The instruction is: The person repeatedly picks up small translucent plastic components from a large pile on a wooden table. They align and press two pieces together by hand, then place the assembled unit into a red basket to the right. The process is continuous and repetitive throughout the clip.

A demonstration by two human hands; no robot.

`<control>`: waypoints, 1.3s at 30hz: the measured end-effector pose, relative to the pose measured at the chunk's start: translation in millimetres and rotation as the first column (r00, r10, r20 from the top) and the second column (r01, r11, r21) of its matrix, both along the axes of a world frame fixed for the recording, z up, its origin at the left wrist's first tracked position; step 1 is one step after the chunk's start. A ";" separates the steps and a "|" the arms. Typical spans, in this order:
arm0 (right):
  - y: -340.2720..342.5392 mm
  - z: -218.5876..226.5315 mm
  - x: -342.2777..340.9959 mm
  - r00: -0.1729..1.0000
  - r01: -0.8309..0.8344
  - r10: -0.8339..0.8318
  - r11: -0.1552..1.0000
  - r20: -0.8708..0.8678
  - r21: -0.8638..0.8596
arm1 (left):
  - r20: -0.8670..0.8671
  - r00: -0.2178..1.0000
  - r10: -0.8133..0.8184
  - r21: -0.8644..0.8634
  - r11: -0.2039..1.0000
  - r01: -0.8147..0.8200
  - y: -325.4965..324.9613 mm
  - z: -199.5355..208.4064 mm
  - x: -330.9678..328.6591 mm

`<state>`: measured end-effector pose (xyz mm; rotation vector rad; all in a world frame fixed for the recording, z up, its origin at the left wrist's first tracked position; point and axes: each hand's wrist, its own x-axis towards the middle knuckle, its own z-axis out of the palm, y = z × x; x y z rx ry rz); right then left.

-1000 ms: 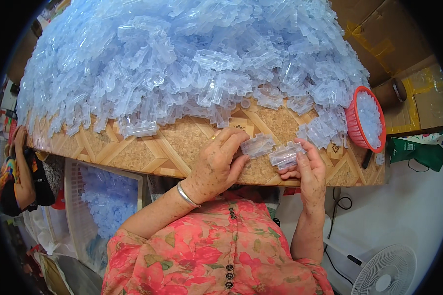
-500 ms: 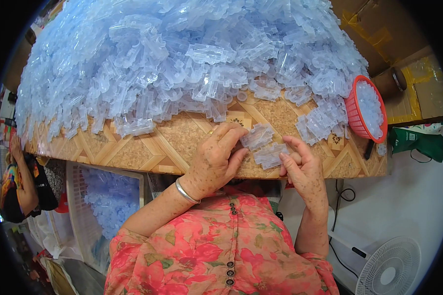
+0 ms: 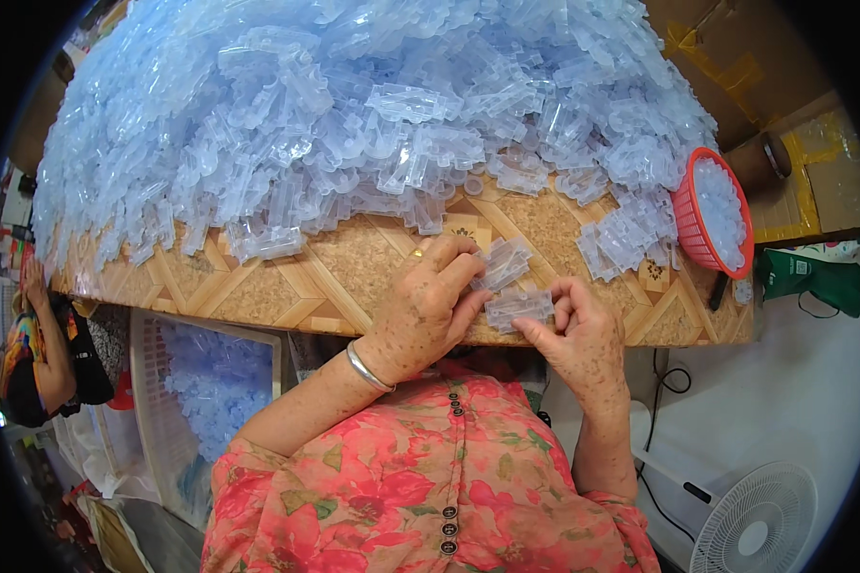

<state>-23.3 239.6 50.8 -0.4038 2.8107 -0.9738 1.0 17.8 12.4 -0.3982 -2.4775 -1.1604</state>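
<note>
Over the near edge of the table, my left hand (image 3: 428,298) is curled, with its fingertips against an upper clear plastic piece (image 3: 505,265). Its thumb tip comes up to the left end of a lower clear plastic piece (image 3: 519,308). That lower piece is pinched at its right end between the thumb and bent fingers of my right hand (image 3: 583,332). Both pieces are flat, see-through and ribbed. Some of my left fingertips are hidden, so how firmly they grip is unclear. Beyond my hands rises a large heap of similar bluish clear pieces (image 3: 354,115).
A red plastic basket (image 3: 690,224) of small pale parts stands at the table's right edge, by a small pile of clear pieces (image 3: 631,234). Below the table at left is a white crate (image 3: 153,411) of bluish pieces. A white fan (image 3: 755,520) stands lower right. Another person's arm (image 3: 53,353) shows far left.
My right hand has moved slightly left, its fingers closing further around the lower piece, which has turned more level. The upper piece has tilted a little by my left fingertips.
</note>
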 end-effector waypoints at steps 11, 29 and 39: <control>0.0 -20.2 -9.8 0.926 0.103 -0.225 0.922 -0.301 -0.374 | 0.107 0.994 0.016 0.248 0.968 -0.043 1.5 6.6 -0.1; -32.9 -13.0 -11.4 0.874 -0.373 0.233 0.885 -0.428 -0.279 | 0.256 0.957 -0.138 0.608 0.793 -0.048 -2.2 22.3 3.4; -33.5 -15.4 -4.2 0.875 -0.401 0.266 0.866 -0.406 -0.298 | 0.225 0.820 -0.526 0.865 0.495 0.081 -17.3 25.4 1.2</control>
